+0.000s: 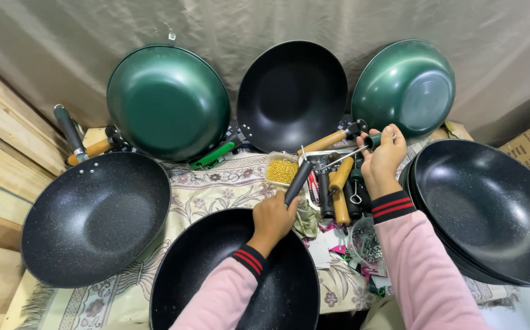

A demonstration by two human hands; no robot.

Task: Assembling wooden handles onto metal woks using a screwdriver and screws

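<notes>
My left hand [273, 219] grips the black handle [298, 181] of the black wok [216, 269] that lies right in front of me. My right hand [382, 160] holds a green-handled screwdriver [349, 153] whose metal shaft points left toward the tip of that handle. Under both hands lies a pile of loose handles [340, 186], wooden and black. A small tray of yellow screws [282, 170] stands just left of the pile.
A speckled black wok [94, 217] lies at the left, a stack of black woks [491, 211] at the right. Two green woks [167, 101] [407, 85] and a black one [292, 91] lean on the back cloth. A bag of hardware [368, 244] and paper tags sit near the front.
</notes>
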